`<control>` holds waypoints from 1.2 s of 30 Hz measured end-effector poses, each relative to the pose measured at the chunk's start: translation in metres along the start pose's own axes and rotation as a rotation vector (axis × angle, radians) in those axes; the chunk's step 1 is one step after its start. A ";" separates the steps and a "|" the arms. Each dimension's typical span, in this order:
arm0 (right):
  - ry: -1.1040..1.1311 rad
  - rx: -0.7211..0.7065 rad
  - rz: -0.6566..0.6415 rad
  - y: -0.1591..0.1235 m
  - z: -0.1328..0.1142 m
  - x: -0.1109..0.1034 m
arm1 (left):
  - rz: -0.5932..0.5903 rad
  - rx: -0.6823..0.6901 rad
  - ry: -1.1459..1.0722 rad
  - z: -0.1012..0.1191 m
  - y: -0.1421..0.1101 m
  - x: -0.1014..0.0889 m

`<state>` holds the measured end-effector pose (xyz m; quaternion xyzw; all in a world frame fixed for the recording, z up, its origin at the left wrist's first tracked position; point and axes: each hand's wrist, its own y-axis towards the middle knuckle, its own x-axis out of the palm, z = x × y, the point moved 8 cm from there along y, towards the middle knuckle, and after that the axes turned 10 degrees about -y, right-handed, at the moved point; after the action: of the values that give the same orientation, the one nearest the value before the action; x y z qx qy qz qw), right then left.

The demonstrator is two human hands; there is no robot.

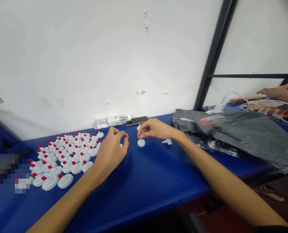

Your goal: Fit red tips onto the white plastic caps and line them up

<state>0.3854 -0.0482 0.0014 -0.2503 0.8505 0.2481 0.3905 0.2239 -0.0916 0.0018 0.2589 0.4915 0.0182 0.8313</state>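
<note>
My right hand (pixel 155 128) has thumb and fingers pinched at the top of a white round nozzle cap (pixel 141 143). A bit of red shows at the fingertips, but the fingers hide most of the cap's upper part. To the left, my left hand (pixel 113 147) is raised, its thumb and forefinger curved toward each other with nothing visible between them. A white piece partly shows behind it. Beside that hand lie many white round caps with red-tipped nozzles (pixel 65 181). A loose white nozzle piece (pixel 167 141) rests on the blue table (pixel 144 184), under my right wrist.
Against the wall lie a clear water bottle (pixel 113 121) and a dark phone (pixel 136 121). A grey plastic bag (pixel 241 129) covers the table's right side. Past a black metal post (pixel 213 55), another person's hands (pixel 277 92) show near brown strips and a white cable.
</note>
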 end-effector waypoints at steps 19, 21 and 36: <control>-0.162 -0.021 -0.069 0.004 -0.008 0.020 | -0.059 0.058 -0.146 0.013 -0.004 0.009; -0.178 -0.065 -0.070 0.005 -0.013 0.023 | -0.047 0.088 -0.175 0.016 -0.004 0.008; -0.422 0.733 -0.354 -0.054 0.044 -0.027 | -0.175 0.195 -0.121 0.018 -0.007 0.026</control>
<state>0.4580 -0.0560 -0.0147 -0.1811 0.7280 -0.0944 0.6545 0.2505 -0.0981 -0.0153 0.2951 0.4606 -0.1179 0.8287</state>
